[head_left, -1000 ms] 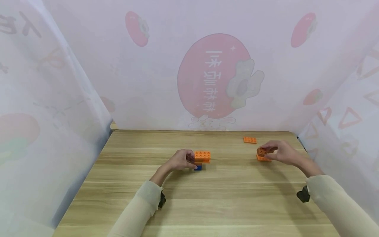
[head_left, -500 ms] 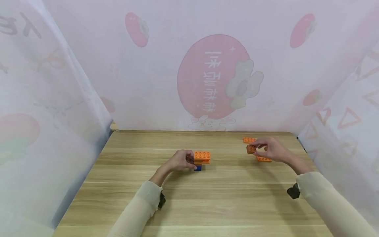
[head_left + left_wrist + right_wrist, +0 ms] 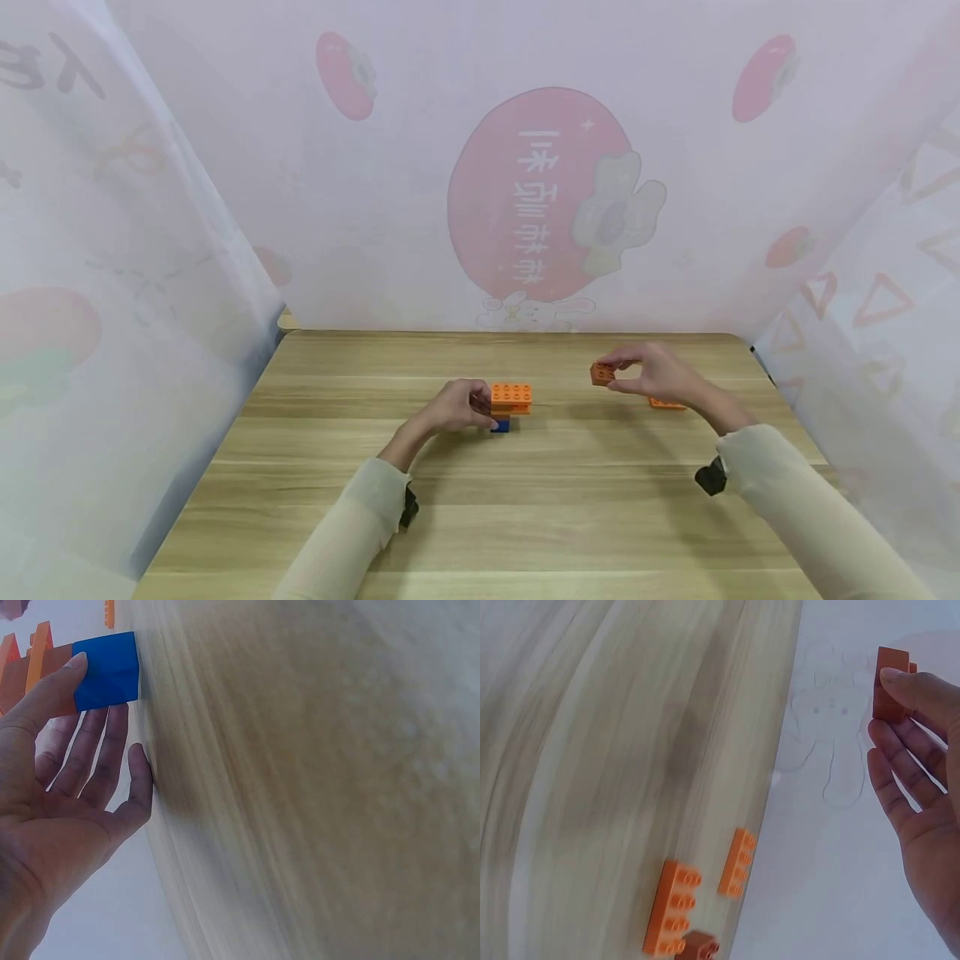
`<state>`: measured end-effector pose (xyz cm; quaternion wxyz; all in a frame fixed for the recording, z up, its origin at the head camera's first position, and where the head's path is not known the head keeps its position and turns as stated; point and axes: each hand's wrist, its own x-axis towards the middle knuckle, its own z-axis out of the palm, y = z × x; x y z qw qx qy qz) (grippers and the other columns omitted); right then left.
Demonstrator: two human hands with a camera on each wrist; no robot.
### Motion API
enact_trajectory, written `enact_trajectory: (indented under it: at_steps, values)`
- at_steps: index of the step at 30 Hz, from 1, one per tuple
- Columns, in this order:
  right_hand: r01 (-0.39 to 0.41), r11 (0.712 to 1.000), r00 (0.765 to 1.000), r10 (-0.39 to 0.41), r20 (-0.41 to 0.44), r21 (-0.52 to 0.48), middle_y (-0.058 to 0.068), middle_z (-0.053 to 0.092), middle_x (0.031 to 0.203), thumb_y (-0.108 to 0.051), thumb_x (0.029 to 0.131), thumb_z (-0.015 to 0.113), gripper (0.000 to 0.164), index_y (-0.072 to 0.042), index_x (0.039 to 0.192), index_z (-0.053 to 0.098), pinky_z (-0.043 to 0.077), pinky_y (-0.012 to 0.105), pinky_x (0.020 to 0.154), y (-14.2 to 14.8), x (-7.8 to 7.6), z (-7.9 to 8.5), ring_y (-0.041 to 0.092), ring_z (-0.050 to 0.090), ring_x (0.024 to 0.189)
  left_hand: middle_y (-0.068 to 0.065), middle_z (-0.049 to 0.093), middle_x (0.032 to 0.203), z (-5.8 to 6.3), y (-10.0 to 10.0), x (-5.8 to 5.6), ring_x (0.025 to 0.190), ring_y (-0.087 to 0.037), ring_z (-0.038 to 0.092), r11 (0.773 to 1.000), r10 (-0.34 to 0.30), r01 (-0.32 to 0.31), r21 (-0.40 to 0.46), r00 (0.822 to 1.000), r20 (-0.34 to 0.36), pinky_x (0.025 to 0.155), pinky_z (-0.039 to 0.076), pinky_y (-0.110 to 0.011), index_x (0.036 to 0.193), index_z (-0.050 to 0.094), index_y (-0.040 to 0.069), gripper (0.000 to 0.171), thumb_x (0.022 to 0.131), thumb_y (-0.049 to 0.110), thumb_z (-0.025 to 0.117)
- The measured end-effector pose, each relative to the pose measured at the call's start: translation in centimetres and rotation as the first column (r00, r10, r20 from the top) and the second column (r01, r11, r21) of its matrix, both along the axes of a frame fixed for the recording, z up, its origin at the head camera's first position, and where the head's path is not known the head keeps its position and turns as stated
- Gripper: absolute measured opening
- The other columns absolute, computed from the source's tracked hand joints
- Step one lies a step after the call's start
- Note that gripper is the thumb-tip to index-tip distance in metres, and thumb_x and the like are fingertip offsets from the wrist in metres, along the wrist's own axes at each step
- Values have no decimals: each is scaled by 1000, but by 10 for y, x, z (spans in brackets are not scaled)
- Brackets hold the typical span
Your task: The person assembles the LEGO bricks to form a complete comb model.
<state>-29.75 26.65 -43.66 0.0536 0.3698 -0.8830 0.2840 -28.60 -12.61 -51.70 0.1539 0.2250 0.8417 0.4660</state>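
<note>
My left hand (image 3: 453, 406) grips a small stack of toy building bricks (image 3: 512, 394) near the middle of the table. A blue brick (image 3: 112, 671) forms its base, with brown and orange bricks above and a studded orange brick on top. In the left wrist view, the thumb lies along the brown and blue part. My right hand (image 3: 660, 372) pinches a brown studded brick (image 3: 602, 374) between thumb and fingers, held up over the table to the right of the stack. The right wrist view shows the thumb on the brick's (image 3: 889, 709) side.
Two flat orange bricks (image 3: 670, 911) lie on the table near its far right; in the head view one orange brick (image 3: 667, 404) shows beneath my right hand. Another brown brick (image 3: 696, 947) sits beside them. A printed white cloth (image 3: 390, 208) walls the wooden table (image 3: 525, 517).
My right hand has lifted the brown brick off the orange brick's spot and carried it left toward the stack. The left hand and stack have stayed put.
</note>
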Motion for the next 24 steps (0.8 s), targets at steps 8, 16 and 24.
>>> enact_trajectory:
  at_steps: [8,16,24]
  values:
    - [-62,998,998,62,20,-25,4,79,113,-10,86,89,38,-8,123,79,64,42,81,-24,-4,1,24,76,96,-7,77,104,1,1,1,96,-20,76,1000,2,-2,5,1000,9,88,63,-33,105,70,4,30,82,0,89]
    - [-73,997,996,74,43,-9,3,79,114,-14,87,89,38,-10,124,79,63,40,83,-48,-3,-1,23,75,98,-8,77,105,1,0,1,97,-21,76,1000,-6,6,4,1000,-3,88,63,-33,105,69,3,30,83,0,89]
    - [-115,993,992,115,55,-20,3,79,116,-15,89,88,39,-10,126,78,63,42,86,-70,-3,1,23,75,100,-8,76,106,2,0,1,97,-21,76,1000,-1,1,5,1000,10,88,63,-33,106,69,3,30,83,0,89]
